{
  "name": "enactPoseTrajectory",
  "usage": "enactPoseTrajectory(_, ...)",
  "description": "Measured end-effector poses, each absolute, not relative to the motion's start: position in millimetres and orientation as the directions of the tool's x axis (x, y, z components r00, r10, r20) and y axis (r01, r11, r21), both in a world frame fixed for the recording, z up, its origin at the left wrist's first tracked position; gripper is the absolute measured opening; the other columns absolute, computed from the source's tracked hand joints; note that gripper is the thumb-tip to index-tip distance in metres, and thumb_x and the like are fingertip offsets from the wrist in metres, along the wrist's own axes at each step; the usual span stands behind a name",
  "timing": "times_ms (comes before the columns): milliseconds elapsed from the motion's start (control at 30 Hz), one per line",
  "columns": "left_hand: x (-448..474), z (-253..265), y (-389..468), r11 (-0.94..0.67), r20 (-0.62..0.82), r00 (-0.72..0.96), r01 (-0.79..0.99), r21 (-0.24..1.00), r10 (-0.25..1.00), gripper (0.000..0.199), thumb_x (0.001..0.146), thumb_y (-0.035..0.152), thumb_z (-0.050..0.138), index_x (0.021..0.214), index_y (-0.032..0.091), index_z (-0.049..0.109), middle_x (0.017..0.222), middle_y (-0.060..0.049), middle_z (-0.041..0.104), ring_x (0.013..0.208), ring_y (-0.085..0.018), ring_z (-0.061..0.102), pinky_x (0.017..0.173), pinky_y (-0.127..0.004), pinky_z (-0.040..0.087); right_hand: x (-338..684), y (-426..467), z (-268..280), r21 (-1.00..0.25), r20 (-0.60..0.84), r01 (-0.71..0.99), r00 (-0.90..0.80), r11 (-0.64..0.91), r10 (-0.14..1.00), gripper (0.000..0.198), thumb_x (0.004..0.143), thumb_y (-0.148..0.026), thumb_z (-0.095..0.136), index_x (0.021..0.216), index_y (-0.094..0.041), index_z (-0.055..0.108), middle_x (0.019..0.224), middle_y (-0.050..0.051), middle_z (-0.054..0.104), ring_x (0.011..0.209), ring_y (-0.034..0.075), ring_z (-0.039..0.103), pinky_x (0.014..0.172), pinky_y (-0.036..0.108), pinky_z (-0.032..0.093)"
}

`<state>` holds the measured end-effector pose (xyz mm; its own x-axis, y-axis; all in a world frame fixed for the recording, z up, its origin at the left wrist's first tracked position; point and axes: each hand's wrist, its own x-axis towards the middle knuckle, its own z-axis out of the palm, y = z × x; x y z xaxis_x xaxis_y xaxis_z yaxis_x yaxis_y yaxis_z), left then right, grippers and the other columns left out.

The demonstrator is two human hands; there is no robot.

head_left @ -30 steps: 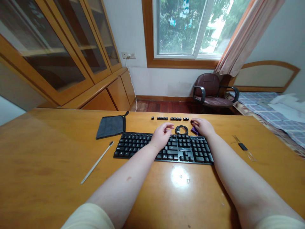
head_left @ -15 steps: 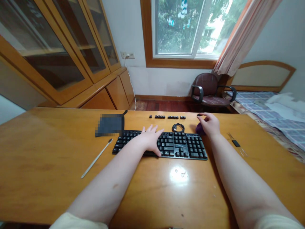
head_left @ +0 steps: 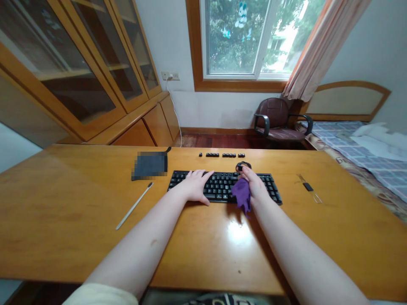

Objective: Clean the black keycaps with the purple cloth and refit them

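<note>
A black keyboard (head_left: pixel 219 186) lies across the table in front of me. My left hand (head_left: pixel 197 186) is spread open on its left part, fingers over the top rows and thumb at the near edge. Above the right part of the keyboard, my right hand (head_left: pixel 256 186) is closed around a crumpled purple cloth (head_left: pixel 242 195) that hangs down past the near edge. Between thumb and forefinger it pinches a small black piece (head_left: pixel 240 168) that looks like a keycap. Just behind this hand lies a coiled black cable (head_left: pixel 244 163), partly hidden.
Loose black keycaps (head_left: pixel 229 155) stand in a row along the table's far edge. To the left are a dark pouch (head_left: pixel 149 164) and a long thin brush (head_left: pixel 135 206). A wire keycap puller (head_left: pixel 308 187) lies at the right. An armchair (head_left: pixel 276 118) stands beyond the table.
My right hand has moved left and nearer, from beyond the keyboard's right end to over it, with the cloth and black piece. The keyboard has shifted and turned slightly under my left hand.
</note>
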<state>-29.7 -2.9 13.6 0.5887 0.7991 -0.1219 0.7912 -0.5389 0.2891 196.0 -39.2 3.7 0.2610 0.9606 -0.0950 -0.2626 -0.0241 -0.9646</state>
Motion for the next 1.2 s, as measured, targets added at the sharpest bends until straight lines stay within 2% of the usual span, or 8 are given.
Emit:
enactPoseTrajectory(167, 1.3, 15.0, -10.7, -0.587, 0.084, 0.607, 0.71, 0.389, 0.79, 0.108, 0.05, 0.048, 0.077, 0.14, 0.024, 0.024, 0.144, -0.015, 0.031, 0.134, -0.034, 0.024, 0.11, -0.054, 0.01, 184.8, -47.0, 0.7, -0.986, 0.003, -0.159, 0.235, 0.041, 0.972, 0.034, 0.062, -0.039, 0.069, 0.088, -0.019, 0.06, 0.075, 0.002, 0.065, 0.065, 0.015, 0.057, 0.06, 0.027, 0.045)
enactPoseTrajectory(333, 6.1, 20.4, -20.2, -0.621, 0.285, 0.574, 0.557, 0.552, 0.768, 0.054, 0.087, 0.039, 0.043, 0.137, 0.026, 0.031, 0.137, -0.006, 0.044, 0.124, -0.017, 0.043, 0.105, -0.034, 0.033, 194.8, -38.9, -9.1, -0.991, 0.137, 0.01, 0.152, 0.137, 0.979, 0.032, 0.062, -0.039, 0.072, 0.085, -0.019, 0.062, 0.066, -0.001, 0.059, 0.058, 0.013, 0.051, 0.056, 0.026, 0.041)
enactPoseTrajectory(500, 8.5, 2.2, -17.6, -0.582, 0.203, 0.547, 0.733, 0.351, 0.812, 0.052, 0.082, 0.042, 0.051, 0.13, 0.024, 0.043, 0.137, -0.009, 0.044, 0.127, -0.026, 0.038, 0.109, -0.048, 0.021, 193.2, -36.0, -18.6, -0.981, 0.169, 0.108, 0.052, 0.162, 0.984, 0.031, 0.064, -0.04, 0.07, 0.085, -0.018, 0.065, 0.054, -0.005, 0.046, 0.048, 0.008, 0.038, 0.046, 0.023, 0.031)
enactPoseTrajectory(633, 9.9, -0.1, -19.4, -0.564, 0.227, 0.517, 0.772, 0.293, 0.826, 0.045, 0.082, 0.045, 0.049, 0.121, 0.022, 0.053, 0.127, -0.009, 0.053, 0.119, -0.026, 0.044, 0.103, -0.045, 0.029, 193.5, -38.8, -14.0, -0.972, 0.176, 0.169, 0.059, 0.164, 0.983, 0.029, 0.067, -0.038, 0.069, 0.087, -0.018, 0.065, 0.052, -0.006, 0.042, 0.048, 0.009, 0.037, 0.047, 0.023, 0.031)
enactPoseTrajectory(767, 12.6, 4.4, -29.2, -0.551, 0.262, 0.489, 0.784, 0.285, 0.832, 0.044, 0.08, 0.047, 0.052, 0.114, 0.02, 0.056, 0.118, -0.011, 0.057, 0.11, -0.027, 0.049, 0.095, -0.043, 0.036, 196.1, -40.9, -7.6, -0.947, 0.228, 0.252, 0.102, 0.197, 0.968, 0.028, 0.067, -0.038, 0.07, 0.086, -0.018, 0.066, 0.053, -0.005, 0.044, 0.049, 0.01, 0.039, 0.05, 0.025, 0.034)
enactPoseTrajectory(933, 18.2, 0.6, -34.3, -0.523, 0.338, 0.419, 0.786, 0.33, 0.843, 0.035, 0.084, 0.041, 0.049, 0.108, 0.018, 0.058, 0.103, -0.01, 0.062, 0.099, -0.026, 0.055, 0.09, -0.043, 0.041, 196.3, -38.4, -8.5, -0.958, 0.221, 0.213, 0.11, 0.194, 0.969, 0.028, 0.067, -0.038, 0.069, 0.086, -0.019, 0.065, 0.053, -0.005, 0.045, 0.048, 0.01, 0.039, 0.049, 0.024, 0.033)
enactPoseTrajectory(1067, 23.3, -3.1, -32.3, -0.643, 0.473, 0.451, 0.639, 0.421, 0.757, 0.041, 0.086, 0.031, 0.048, 0.126, 0.022, 0.046, 0.119, -0.009, 0.056, 0.109, -0.021, 0.052, 0.095, -0.037, 0.042, 191.7, -35.3, -13.1, -0.984, 0.168, 0.072, 0.049, 0.164, 0.985, 0.026, 0.064, -0.039, 0.071, 0.079, -0.019, 0.06, 0.056, -0.004, 0.05, 0.051, 0.011, 0.043, 0.052, 0.025, 0.038)
enactPoseTrajectory(1200, 28.0, -6.6, -31.8, -0.738, 0.535, 0.509, 0.481, 0.473, 0.674, 0.036, 0.088, 0.023, 0.044, 0.124, 0.027, 0.051, 0.113, -0.004, 0.06, 0.103, -0.016, 0.056, 0.093, -0.032, 0.046, 188.7, -34.7, -14.0, -0.991, 0.132, 0.017, -0.038, 0.133, 0.991, 0.025, 0.063, -0.038, 0.07, 0.073, -0.02, 0.056, 0.063, -0.002, 0.056, 0.058, 0.013, 0.049, 0.059, 0.027, 0.043)
